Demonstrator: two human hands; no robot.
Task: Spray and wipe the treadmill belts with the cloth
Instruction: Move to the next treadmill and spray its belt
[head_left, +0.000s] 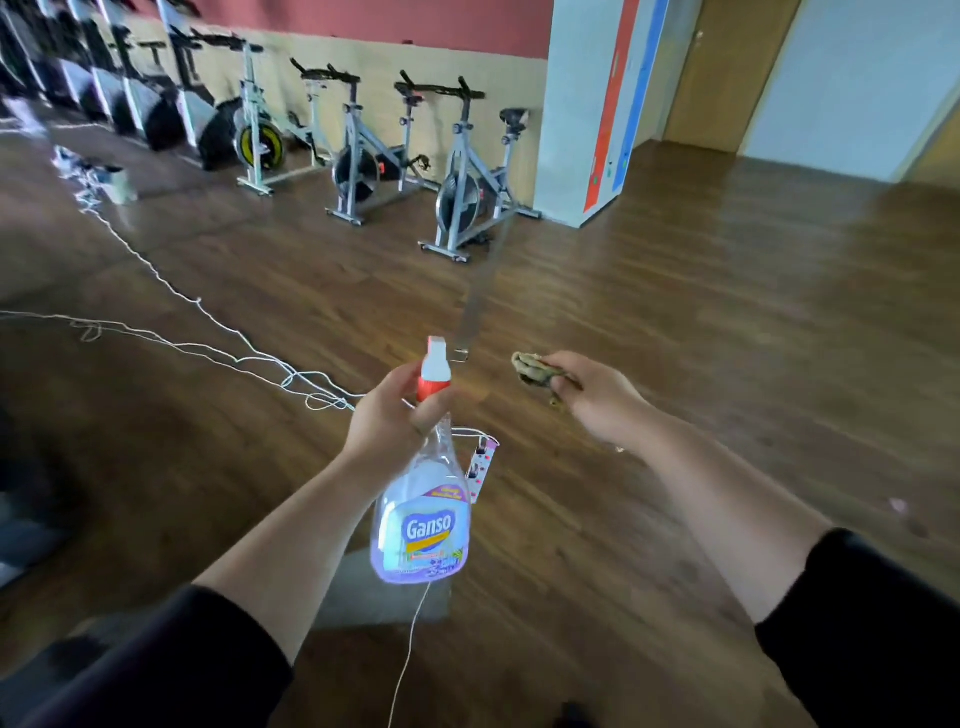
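My left hand (387, 415) grips the neck of a clear spray bottle (422, 519) with purple liquid, a red-and-white trigger head and a "Ganso" label; the bottle hangs tilted below the hand. My right hand (597, 400) holds a crumpled olive-green cloth (535, 370) out in front, over the wooden floor. No treadmill belt shows clearly; dark machine parts sit blurred at the far left edge.
Several spin bikes (358, 156) stand along the back wall. White cables (218, 332) trail across the wood floor to a power strip (480, 462) just under the bottle. A metal floor strip (483, 291) runs ahead. A white pillar (587, 114) and a doorway lie at right.
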